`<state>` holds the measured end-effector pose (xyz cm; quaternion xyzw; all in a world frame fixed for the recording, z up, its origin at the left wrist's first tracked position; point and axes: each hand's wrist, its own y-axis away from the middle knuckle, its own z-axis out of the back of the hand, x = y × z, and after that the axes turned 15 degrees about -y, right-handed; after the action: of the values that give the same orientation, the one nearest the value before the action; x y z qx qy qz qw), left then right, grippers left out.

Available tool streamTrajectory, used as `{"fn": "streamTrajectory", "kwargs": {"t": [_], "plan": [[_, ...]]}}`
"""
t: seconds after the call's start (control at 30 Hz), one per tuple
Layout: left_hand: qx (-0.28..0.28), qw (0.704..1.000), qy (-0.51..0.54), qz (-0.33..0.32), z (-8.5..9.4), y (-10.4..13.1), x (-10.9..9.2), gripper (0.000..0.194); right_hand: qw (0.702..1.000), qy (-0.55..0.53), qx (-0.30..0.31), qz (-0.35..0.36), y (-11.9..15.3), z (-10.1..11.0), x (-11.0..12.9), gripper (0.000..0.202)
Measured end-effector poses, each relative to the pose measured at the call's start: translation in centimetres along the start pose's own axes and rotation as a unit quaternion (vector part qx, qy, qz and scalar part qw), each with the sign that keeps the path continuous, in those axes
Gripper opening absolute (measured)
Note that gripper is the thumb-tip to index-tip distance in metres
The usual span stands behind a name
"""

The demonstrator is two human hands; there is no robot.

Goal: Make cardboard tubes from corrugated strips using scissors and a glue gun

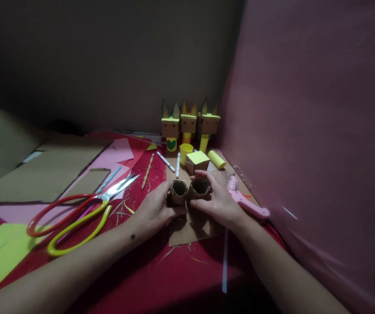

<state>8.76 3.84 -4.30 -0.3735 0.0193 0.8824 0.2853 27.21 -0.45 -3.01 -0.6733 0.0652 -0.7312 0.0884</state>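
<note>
Two short brown cardboard tubes stand side by side with their open ends up. My left hand (158, 204) is closed around the left cardboard tube (178, 194), fingers behind it and thumb in front. My right hand (214, 196) grips the right cardboard tube (198, 192), which looks slightly wider. Under both tubes lies a flat piece of cardboard (181, 235). Just behind them sits a small cardboard box (198, 162) with a yellow top. A yellow paper tube (186, 153) stands beside the box, and another yellow roll (216, 159) lies to its right.
Three cardboard figures with pointed ears (188, 124) stand at the back. Large scissors (104, 198) lie open at left, near pink paper, yellow paper (4, 250) and cardboard sheets (50, 165). A pink glue gun (248, 201) is at right, by the pink wall (311, 131). A pencil (148, 171) lies behind my left hand.
</note>
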Motion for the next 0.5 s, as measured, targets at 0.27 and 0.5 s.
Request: {"fn": "streamTrajectory", "kwargs": {"t": [0.27, 0.5], "plan": [[-0.009, 1.000, -0.028, 0.007, -0.1, 0.1, -0.5, 0.034, 0.999, -0.023, 0.034, 0.027, 0.0, -0.1, -0.6, 0.046], [-0.032, 0.998, -0.040, -0.020, -0.5, 0.2, -0.3, 0.036, 0.999, 0.032, 0.024, 0.038, 0.1, 0.1, -1.2, 0.044]]}}
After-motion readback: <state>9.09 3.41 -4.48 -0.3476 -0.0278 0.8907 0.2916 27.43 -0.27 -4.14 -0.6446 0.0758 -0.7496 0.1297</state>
